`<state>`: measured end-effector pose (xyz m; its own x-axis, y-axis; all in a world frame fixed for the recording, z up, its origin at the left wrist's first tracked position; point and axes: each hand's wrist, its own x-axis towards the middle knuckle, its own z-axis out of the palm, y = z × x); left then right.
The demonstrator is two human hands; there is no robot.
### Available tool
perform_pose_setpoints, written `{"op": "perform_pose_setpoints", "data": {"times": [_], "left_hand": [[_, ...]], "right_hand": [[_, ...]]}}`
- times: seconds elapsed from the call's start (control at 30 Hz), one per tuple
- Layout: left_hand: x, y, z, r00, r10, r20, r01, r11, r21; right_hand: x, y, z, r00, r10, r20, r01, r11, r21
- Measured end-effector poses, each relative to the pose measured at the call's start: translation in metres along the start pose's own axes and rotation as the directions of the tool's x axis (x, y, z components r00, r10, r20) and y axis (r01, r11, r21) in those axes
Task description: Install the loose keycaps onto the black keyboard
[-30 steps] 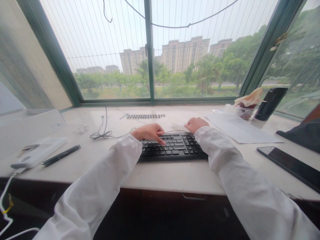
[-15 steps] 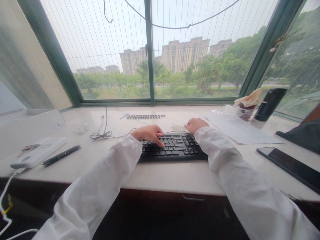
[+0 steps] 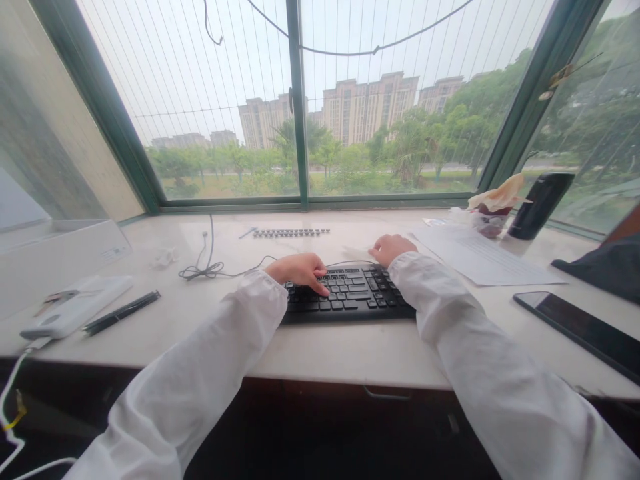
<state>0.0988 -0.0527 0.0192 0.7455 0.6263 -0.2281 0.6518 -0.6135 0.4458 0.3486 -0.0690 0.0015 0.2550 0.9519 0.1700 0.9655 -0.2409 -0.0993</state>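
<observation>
Middle of the desk (image 3: 350,353), toward its front edge: a black keyboard (image 3: 350,293) lies flat, its long side roughly along that edge.
Left hand (image 3: 297,269): over the keyboard's left part, back of the hand up; its thumb reaches down to the keys, held apart from the folded finger above it. The other fingers are hidden.
Right hand (image 3: 391,250): at the keyboard's back edge, toward its right end, near a small pale piece (image 3: 356,253). The fingers are bent; whether they pinch anything, I cannot tell.
Sleeves: white and loose, down to both wrists.
Toward the back edge: two rows of small dark pieces (image 3: 291,233), with a thin light-blue stick (image 3: 247,233) just beside their left end.
Cable: a bundled dark cable (image 3: 203,270) left of the keyboard, one strand running toward the left hand.
Left end of the desk: a white box (image 3: 65,245); nearer the front, a white device (image 3: 56,323) with a white lead and metal items on top, a dark pen (image 3: 121,313) beside it. Crumpled white material (image 3: 164,257) lies between box and cable.
Right end: printed paper (image 3: 473,257), a dark phone (image 3: 583,330) and dark cloth (image 3: 607,269).
Back right corner: a black bottle (image 3: 540,207), slanting in view, beside a container (image 3: 490,222) topped with crumpled tissue.
Behind the desk: a green-framed window (image 3: 301,133), with trees and buildings outside.
</observation>
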Motion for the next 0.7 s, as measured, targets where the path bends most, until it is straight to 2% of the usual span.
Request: {"op": "perform_pose_setpoints", "data": {"times": [0.17, 0.37, 0.7], "left_hand": [[0.0007, 0.0005, 0.0007, 1.000, 0.021, 0.005, -0.021, 1.000, 0.016], [-0.0003, 0.0056, 0.0003, 0.999, 0.021, 0.028, -0.019, 0.998, -0.055], [0.0003, 0.0037, 0.0019, 1.000, -0.008, -0.007, 0.008, 0.999, -0.049]], "right_hand": [[0.0013, 0.0005, 0.0013, 1.000, 0.003, 0.007, -0.003, 1.000, -0.006], [0.0019, 0.0018, 0.0014, 1.000, 0.008, 0.009, -0.008, 1.000, -0.001], [0.0036, 0.0035, 0.0028, 1.000, 0.010, 0.021, -0.010, 1.000, -0.009]]}}
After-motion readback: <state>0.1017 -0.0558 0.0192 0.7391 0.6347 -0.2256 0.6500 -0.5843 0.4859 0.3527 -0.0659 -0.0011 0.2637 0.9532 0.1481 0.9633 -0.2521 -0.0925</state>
